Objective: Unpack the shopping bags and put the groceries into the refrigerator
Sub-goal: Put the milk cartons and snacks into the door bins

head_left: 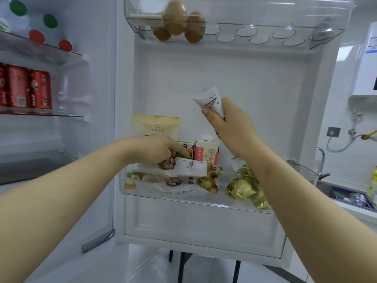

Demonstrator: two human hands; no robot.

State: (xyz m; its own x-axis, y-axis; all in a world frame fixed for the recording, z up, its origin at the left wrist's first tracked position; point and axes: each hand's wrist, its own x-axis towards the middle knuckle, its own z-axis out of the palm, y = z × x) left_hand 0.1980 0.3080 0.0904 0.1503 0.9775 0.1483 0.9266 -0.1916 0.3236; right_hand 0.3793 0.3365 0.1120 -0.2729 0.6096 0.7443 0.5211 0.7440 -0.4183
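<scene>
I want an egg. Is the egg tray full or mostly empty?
Mostly empty. A few brown eggs sit at the left end of the egg tray; its other round holes hold nothing.

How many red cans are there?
3, side by side on the glass shelf: left can at the picture's edge, middle can, right can. More may be hidden.

My right hand grips a tall packet upright, just past centre toward 1 o'clock. At 7 o'clock from it, my left hand holds a flat packet across the front rim of the door bin. Eggs sit at 12 o'clock and red cans at 9 o'clock.
</scene>
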